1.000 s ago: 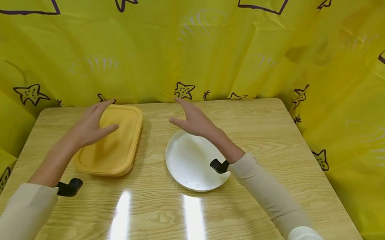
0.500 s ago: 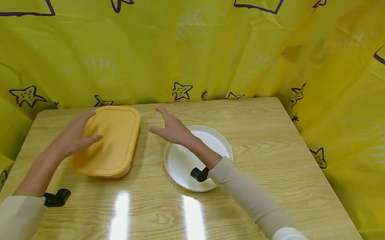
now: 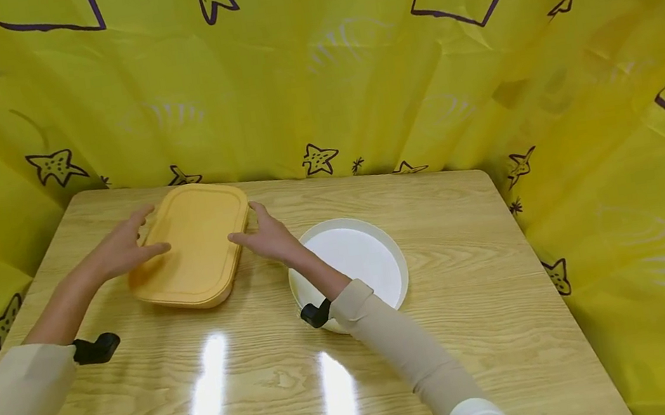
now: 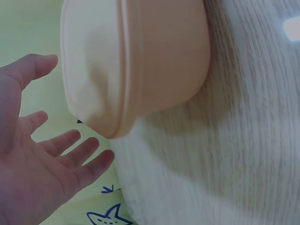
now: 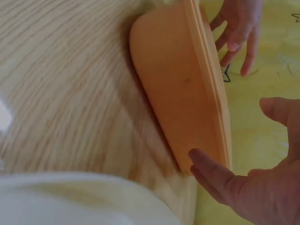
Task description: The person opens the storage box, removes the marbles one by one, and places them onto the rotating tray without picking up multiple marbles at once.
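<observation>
A light-orange, plastic-looking rectangular container (image 3: 212,297) with rounded corners sits upright on the wood-grain table (image 3: 278,413), near its far left corner. Its matching flat lid (image 3: 193,238) is on, outlined by a shallow groove. The long sides slant away rightward; the walls taper toward the base.

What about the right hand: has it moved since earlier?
Yes: judged against the white dish in the head view, the right hand has moved left, toward the orange box.

Smooth container (image 3: 198,248), apparently plastic.
</observation>
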`<state>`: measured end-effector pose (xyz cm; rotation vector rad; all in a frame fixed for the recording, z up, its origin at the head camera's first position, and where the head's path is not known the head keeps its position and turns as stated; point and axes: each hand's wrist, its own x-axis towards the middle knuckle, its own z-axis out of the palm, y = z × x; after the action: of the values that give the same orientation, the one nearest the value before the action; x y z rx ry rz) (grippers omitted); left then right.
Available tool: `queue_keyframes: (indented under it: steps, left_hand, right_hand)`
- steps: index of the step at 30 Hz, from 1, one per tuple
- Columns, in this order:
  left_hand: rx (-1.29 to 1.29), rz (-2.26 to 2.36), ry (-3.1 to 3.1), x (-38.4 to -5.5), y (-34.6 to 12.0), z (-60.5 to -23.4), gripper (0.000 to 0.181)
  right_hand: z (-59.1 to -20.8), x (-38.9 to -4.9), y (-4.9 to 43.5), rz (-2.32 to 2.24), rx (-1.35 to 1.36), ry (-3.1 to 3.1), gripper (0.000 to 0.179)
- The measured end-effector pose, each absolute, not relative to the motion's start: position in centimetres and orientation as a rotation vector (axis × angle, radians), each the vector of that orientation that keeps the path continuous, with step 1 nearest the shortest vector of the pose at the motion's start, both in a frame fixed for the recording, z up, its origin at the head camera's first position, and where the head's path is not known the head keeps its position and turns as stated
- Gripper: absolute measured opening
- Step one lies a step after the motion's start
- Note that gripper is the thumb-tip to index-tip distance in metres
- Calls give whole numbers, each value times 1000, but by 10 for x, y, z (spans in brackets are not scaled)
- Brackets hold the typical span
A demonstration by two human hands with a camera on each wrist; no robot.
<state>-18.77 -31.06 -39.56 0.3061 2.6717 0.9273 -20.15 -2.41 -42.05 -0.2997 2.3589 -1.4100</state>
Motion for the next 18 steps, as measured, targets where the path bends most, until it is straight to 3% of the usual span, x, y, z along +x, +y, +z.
queue_keyframes:
  steps: [18]
  left_hand:
    - [185,1096,2440,-182,-326,-412,95]
  right_hand:
    - [-443,-197,-52,-1740,-119,2081,98]
